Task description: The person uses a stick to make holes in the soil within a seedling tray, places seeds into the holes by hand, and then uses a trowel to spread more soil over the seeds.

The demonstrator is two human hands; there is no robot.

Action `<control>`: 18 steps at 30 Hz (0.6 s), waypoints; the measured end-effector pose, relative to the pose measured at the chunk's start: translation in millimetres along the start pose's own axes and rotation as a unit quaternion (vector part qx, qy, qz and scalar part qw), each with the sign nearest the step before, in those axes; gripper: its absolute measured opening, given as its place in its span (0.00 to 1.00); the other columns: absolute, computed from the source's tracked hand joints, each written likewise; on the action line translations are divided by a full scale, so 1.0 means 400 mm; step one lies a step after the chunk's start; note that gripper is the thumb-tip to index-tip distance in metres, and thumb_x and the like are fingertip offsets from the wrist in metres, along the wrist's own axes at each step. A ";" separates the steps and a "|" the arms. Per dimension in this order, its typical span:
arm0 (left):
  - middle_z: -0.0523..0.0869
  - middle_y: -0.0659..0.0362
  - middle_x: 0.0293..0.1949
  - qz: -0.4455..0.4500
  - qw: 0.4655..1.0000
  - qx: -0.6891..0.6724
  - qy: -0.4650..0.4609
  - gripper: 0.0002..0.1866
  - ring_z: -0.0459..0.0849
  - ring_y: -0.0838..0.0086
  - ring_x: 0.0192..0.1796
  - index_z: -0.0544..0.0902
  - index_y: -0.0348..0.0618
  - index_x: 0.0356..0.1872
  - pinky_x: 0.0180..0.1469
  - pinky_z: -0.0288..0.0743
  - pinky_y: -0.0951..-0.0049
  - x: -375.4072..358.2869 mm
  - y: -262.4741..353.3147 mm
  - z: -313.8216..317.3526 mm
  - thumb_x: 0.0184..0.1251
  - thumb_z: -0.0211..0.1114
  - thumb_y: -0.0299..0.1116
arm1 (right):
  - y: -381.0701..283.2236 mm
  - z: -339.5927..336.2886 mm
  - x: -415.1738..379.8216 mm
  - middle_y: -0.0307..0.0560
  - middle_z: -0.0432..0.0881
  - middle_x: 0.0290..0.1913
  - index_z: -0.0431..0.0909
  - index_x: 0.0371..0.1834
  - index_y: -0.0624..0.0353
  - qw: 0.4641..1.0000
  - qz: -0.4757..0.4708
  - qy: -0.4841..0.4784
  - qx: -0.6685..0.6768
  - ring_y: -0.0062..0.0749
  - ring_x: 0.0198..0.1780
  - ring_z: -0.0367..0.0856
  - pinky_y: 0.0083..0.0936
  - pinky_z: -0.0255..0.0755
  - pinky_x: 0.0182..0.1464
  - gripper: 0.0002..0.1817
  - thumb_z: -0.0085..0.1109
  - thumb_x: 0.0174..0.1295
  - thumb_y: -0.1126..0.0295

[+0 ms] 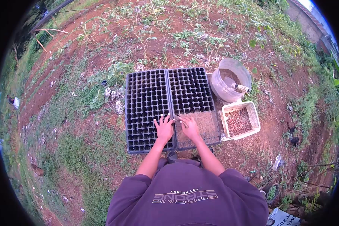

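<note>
Two black seedling trays lie side by side on the ground in front of me. The left seedling tray (pixel 145 94) has dark, hollow cells. On the right seedling tray (pixel 190 90), the far cells are hollow, while brown soil (pixel 205 124) fills the nearer ones. My left hand (pixel 165 129) rests with fingers spread on the left tray, near the seam between the two. Close beside it, my right hand (pixel 190 128) is over the filled cells, its fingers drawn together in a pinch near the inner edge. Whatever sits between those fingertips is too small to make out.
A clear plastic bucket (pixel 219 84) with soil and a pale-handled tool (pixel 243 88) stands right of the trays. Nearer, a cream square tub (pixel 256 126) contains reddish-brown pieces. Weedy plants (pixel 184 35) grow beyond. A plastic bottle (pixel 277 162) lies at right.
</note>
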State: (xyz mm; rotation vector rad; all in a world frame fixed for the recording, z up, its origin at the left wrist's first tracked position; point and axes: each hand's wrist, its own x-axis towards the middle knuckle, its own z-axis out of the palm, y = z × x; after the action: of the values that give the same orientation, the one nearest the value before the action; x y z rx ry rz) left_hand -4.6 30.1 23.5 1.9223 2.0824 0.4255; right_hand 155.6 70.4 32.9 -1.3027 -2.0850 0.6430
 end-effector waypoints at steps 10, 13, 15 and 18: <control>0.70 0.62 0.67 0.008 1.000 0.000 0.022 0.17 0.59 0.56 0.74 0.82 0.56 0.53 0.72 0.43 0.30 -0.004 -0.003 0.010 0.63 0.58 0.28 | 0.008 0.002 -0.004 0.45 0.84 0.53 0.82 0.55 0.51 0.999 -0.029 0.003 -0.016 0.44 0.54 0.78 0.35 0.69 0.59 0.17 0.56 0.63 0.72; 0.70 0.62 0.68 0.011 1.000 -0.001 0.022 0.18 0.59 0.55 0.74 0.82 0.56 0.52 0.72 0.42 0.30 -0.005 -0.003 0.011 0.62 0.58 0.28 | 0.003 -0.002 -0.008 0.43 0.84 0.53 0.83 0.54 0.49 0.997 -0.036 -0.038 -0.063 0.47 0.51 0.76 0.36 0.71 0.56 0.17 0.57 0.61 0.73; 0.69 0.62 0.68 0.008 1.000 -0.003 0.015 0.18 0.59 0.55 0.74 0.82 0.56 0.52 0.72 0.42 0.30 -0.004 -0.003 0.010 0.62 0.59 0.28 | -0.002 -0.005 -0.010 0.42 0.84 0.53 0.83 0.53 0.49 0.996 -0.044 -0.024 -0.070 0.47 0.50 0.76 0.36 0.72 0.55 0.18 0.57 0.60 0.73; 0.69 0.62 0.68 0.010 1.000 -0.006 0.016 0.17 0.59 0.54 0.74 0.82 0.55 0.52 0.72 0.42 0.30 -0.006 -0.004 0.011 0.61 0.59 0.28 | -0.008 -0.004 -0.011 0.42 0.84 0.53 0.84 0.53 0.48 0.996 -0.048 -0.006 -0.069 0.48 0.49 0.76 0.38 0.73 0.54 0.18 0.58 0.59 0.73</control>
State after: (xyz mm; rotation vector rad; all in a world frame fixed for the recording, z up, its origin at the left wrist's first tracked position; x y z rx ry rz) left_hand -4.3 27.8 18.9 1.9442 2.0775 0.4747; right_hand 156.4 65.1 35.3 -1.2654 -2.2214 0.4730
